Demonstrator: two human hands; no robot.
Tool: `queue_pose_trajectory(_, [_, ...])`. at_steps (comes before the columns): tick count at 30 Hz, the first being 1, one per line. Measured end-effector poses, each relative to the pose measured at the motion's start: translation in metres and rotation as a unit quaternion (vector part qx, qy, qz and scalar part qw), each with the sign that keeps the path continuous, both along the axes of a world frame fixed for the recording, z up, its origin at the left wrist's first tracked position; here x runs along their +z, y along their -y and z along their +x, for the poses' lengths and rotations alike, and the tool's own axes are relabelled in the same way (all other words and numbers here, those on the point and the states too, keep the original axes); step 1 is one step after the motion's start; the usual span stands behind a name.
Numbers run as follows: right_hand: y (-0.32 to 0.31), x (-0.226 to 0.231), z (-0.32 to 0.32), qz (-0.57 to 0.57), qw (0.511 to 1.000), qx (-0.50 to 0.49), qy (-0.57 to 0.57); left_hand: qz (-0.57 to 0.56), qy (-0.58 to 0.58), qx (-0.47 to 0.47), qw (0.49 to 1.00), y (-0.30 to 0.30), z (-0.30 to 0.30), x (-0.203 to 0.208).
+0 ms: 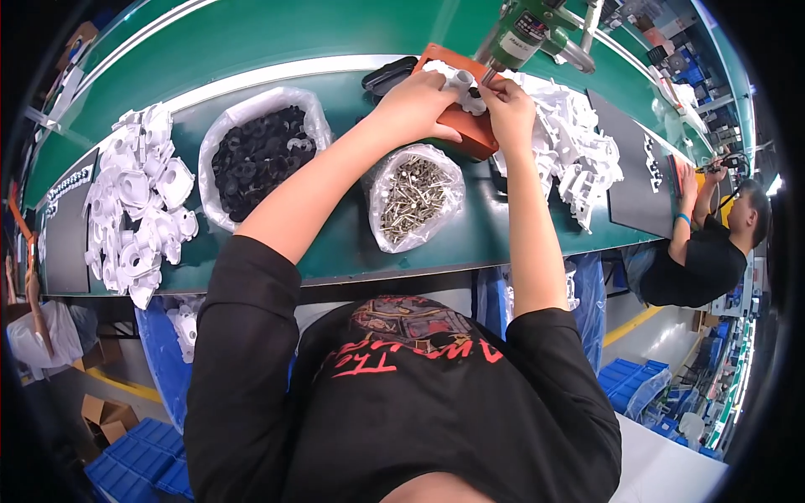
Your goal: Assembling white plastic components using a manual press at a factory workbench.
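Hands meet at orange block (470,126): left hand (417,102) grips white part (459,84); right hand (508,107) fingers' grasp hidden.

Head cam: sitting above the person's head, looking steeply down and forward, fisheye bending the green bench (251,33) edges.
Range: hovering close over shoulders and forearms.
Overlap: only one view showing.

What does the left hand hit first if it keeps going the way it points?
The left hand points up and to the right, already on the white plastic part atop the orange block. Just past it hangs the green powered screwdriver, though depth is unclear.
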State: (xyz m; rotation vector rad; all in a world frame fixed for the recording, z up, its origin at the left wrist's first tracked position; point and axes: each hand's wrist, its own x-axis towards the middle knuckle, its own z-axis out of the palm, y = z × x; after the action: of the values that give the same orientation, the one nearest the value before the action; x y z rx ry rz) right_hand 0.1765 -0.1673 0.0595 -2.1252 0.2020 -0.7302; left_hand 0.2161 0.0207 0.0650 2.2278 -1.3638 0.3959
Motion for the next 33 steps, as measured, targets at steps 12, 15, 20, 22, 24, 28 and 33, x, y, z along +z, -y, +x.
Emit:
queue_pose_trajectory(12, [-0.010,-0.002,-0.021,-0.182,0.980,0.029,0.069,-0.021,0.025,0.008,0.999,0.001,-0.004,-0.002])
queue_pose_trajectory(15, [-0.016,0.005,-0.030,-0.189,0.980,0.021,0.064,-0.024,0.034,0.010,0.999,0.003,-0.005,-0.003])
queue_pose_trajectory(20, [-0.010,0.045,-0.060,-0.098,0.987,-0.024,0.126,0.005,0.018,0.015,1.000,0.001,-0.004,0.000])
queue_pose_trajectory(22, [0.010,0.084,-0.059,-0.095,0.972,-0.049,0.209,-0.010,0.029,0.017,0.999,0.001,-0.005,0.001])
queue_pose_trajectory(24, [0.036,0.132,-0.039,-0.097,0.954,-0.050,0.279,-0.014,0.029,0.008,0.999,0.004,-0.004,0.000])
queue_pose_trajectory(28, [0.090,0.204,0.053,-0.104,0.960,-0.022,0.257,-0.016,0.028,0.000,0.999,0.004,-0.003,0.000])
queue_pose_trajectory(33, [0.101,0.240,0.127,0.023,0.980,-0.007,0.200,-0.027,0.021,0.003,0.999,0.008,-0.004,-0.003])
